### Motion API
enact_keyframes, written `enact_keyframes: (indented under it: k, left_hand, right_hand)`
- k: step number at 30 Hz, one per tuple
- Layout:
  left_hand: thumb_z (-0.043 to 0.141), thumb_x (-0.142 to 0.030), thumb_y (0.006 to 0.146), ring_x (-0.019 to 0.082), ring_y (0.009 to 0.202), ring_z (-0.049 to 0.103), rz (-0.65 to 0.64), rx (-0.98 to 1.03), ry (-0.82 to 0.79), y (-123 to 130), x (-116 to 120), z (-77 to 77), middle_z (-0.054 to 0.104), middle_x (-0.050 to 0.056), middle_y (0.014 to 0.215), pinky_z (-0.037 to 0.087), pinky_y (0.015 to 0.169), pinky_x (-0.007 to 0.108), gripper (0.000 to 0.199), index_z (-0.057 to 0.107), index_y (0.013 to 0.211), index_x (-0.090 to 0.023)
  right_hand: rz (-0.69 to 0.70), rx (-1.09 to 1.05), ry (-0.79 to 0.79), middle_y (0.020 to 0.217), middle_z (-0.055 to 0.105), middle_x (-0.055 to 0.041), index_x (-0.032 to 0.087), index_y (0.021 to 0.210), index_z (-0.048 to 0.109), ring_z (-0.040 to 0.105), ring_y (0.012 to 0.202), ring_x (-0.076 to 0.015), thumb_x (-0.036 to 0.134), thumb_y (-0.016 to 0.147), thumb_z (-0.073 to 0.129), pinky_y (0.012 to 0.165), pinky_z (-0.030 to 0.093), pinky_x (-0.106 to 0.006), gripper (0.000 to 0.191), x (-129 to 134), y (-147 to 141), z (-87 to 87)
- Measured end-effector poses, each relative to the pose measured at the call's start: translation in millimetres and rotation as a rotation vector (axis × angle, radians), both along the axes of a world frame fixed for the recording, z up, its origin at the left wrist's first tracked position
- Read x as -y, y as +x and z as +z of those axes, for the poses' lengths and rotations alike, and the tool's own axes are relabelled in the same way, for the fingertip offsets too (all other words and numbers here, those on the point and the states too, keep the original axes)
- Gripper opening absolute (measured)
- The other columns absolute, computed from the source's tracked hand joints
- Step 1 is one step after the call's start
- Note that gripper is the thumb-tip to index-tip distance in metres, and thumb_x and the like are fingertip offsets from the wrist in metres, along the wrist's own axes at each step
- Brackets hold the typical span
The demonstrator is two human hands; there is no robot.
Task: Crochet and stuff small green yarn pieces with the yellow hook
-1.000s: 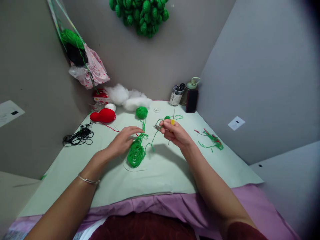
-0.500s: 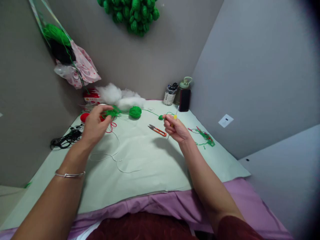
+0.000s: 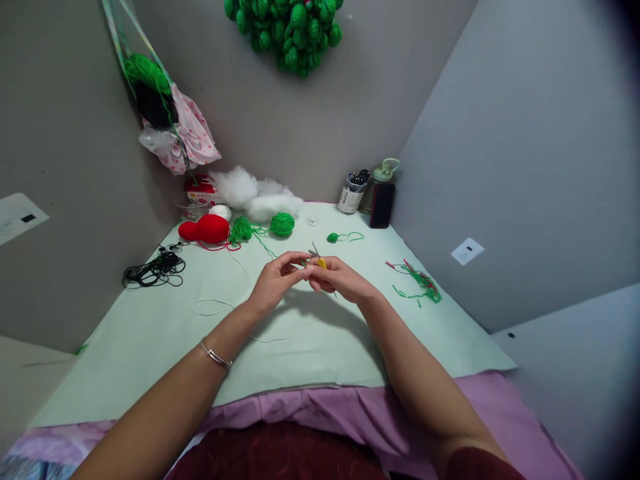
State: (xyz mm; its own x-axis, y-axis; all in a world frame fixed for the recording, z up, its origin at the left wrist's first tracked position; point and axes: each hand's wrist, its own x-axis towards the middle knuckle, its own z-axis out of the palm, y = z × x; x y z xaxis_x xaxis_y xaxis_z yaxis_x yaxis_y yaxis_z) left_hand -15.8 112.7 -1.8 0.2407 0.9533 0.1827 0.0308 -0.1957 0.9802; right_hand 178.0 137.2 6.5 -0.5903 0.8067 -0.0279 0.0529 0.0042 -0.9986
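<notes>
My two hands meet above the middle of the table. My right hand (image 3: 335,275) is closed round a crochet hook with a yellow grip (image 3: 322,263), its thin metal shaft slanting up to the left. My left hand (image 3: 280,279) has its fingers pinched together against the right fingertips; green yarn (image 3: 267,250) runs to it from the loose green bundle (image 3: 241,229). Grey tips, apparently of the snips, show between the hands; the rest is hidden. A green ball (image 3: 283,225) lies behind, and a small green piece with a tail (image 3: 333,237) lies beyond my right hand.
Red yarn (image 3: 213,229), white stuffing (image 3: 250,193) and a black cord tangle (image 3: 157,268) lie at left. At the back right are a pen cup (image 3: 351,195), a bottle (image 3: 384,172) and a phone (image 3: 383,205). Green and red scraps (image 3: 423,283) lie at right.
My left hand has moved right from the green bundle to meet my right hand, bringing yarn along. The orange snips no longer lie visible on the table. The view has shifted left.
</notes>
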Motion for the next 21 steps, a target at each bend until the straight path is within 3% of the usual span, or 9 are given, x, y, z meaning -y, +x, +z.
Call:
enact_keyframes:
  k: [7,12,16,21]
  left_hand:
    - [0.085,-0.047,0.072,0.012,0.057,0.047,-0.061,0.041,-0.135,-13.5,2.3,1.4,0.056,-0.003,0.058,0.04,0.058,0.026,0.033,0.069,0.068,-0.019]
    - [0.084,-0.054,0.073,0.013,0.061,0.058,-0.124,0.206,-0.274,-10.2,4.2,-1.4,0.067,0.002,0.069,0.048,0.062,0.027,0.039,0.078,0.08,-0.016]
    - [0.083,-0.05,0.076,0.01,0.067,0.061,-0.019,0.412,-0.319,-12.0,-0.1,-4.8,0.068,0.001,0.077,0.052,0.068,0.024,0.038,0.076,0.09,-0.016]
    - [0.084,-0.039,0.079,0.007,0.067,0.061,0.086,0.553,-0.351,-15.3,-5.8,-7.9,0.066,-0.001,0.075,0.053,0.07,0.019,0.028,0.075,0.091,-0.015]
  right_hand:
    - [-0.118,0.023,0.033,0.061,0.06,0.0041,0.017,0.078,0.067,0.032,0.048,-0.006,0.052,0.084,0.075,0.045,0.018,-0.023,0.037,1.8,-4.6,1.6]
    - [-0.276,-0.027,0.05,0.065,0.062,0.0046,0.018,0.09,0.068,0.03,0.046,-0.0058,0.051,0.079,0.078,0.044,0.017,-0.024,0.036,0.3,-9.2,0.6]
    - [-0.402,-0.087,0.063,0.06,0.054,0.0073,0.02,0.088,0.063,0.025,0.045,-0.0053,0.053,0.079,0.076,0.044,0.015,-0.025,0.037,-4.2,-9.2,-3.2]
    - [-0.395,-0.084,0.074,0.06,0.05,0.0063,0.019,0.083,0.065,0.023,0.045,-0.0054,0.063,0.082,0.072,0.045,0.015,-0.026,0.044,-4.8,-9.9,-6.1]
